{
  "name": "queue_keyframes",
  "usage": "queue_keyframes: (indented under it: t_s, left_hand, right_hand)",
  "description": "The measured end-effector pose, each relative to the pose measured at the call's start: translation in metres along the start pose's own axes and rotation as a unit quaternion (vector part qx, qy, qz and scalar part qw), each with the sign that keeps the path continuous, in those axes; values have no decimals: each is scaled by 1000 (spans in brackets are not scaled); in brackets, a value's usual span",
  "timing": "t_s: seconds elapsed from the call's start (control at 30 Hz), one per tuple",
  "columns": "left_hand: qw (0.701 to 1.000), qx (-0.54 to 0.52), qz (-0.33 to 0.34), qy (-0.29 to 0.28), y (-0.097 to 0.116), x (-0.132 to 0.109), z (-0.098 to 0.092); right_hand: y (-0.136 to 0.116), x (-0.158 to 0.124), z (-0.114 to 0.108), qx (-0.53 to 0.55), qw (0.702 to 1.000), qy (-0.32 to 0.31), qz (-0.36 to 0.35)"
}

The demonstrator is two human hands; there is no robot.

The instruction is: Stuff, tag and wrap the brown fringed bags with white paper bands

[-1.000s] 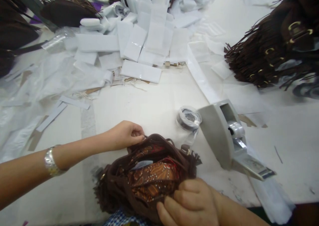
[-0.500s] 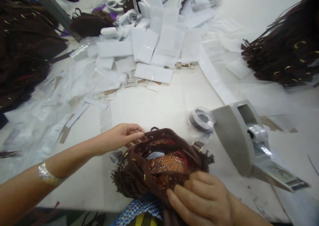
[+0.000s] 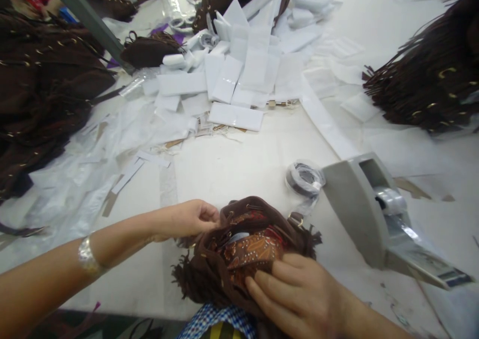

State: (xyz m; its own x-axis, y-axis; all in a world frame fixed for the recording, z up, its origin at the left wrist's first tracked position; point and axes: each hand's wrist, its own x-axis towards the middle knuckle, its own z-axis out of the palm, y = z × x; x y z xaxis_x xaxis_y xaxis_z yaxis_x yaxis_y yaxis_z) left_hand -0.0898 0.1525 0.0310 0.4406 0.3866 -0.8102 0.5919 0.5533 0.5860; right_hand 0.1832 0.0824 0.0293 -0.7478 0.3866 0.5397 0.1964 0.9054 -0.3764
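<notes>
A white table (image 3: pixel 224 174) fills most of the view, with a heap of dark brown bags (image 3: pixel 45 94) on the left and a pile of fringed bags (image 3: pixel 422 80) at the upper right. White packets (image 3: pixel 247 70) lie in a loose stack towards the far side. A grey tape dispenser (image 3: pixel 359 209) stands on the right. Near the person, at the lower middle by the table's front edge, is an open brown bag (image 3: pixel 220 276) with fringe at both sides, its mouth facing up and showing a patterned orange and red lining (image 3: pixel 252 249). The right hand (image 3: pixel 295 289) has its fingers curled in over the near rim of that bag, gripping it; some fingertips are hidden. The left hand (image 3: pixel 187 218) is at the far left of the rim, thumb and fingers drawn narrow in a pinch on the bag; whether rim or cord is between them I cannot tell. Blue checked cloth (image 3: pixel 217 321) shows below the bag. A roll of tape (image 3: pixel 305 179) lies just beside the dispenser, a silvery bracelet (image 3: pixel 88 256) circles the left forearm, and a small whitish piece (image 3: pixel 238 237) sits inside the bag.
</notes>
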Motion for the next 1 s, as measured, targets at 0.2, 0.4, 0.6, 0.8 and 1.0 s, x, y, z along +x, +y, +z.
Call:
queue_keyframes:
  t_s: [0.2, 0.4, 0.6, 0.8, 1.0]
  left_hand:
    - [977, 69, -14, 201, -20, -8, 1]
    - [986, -84, -23, 140, -24, -24, 12]
    - [991, -112, -23, 77, -16, -28, 10]
    - [958, -69, 12, 277, -46, -31, 2]
    - [959, -69, 66, 267, -43, -42, 12]
  right_hand:
    - [-4, -5, 1, -8, 1000, -3, 19]
    - [-1, 1, 1, 43, 998, -14, 36]
    - [4, 7, -3, 94, 989, -80, 82]
    - [1, -1, 8, 0, 987, -75, 142]
    - [7, 12, 5, -4, 991, -32, 132]
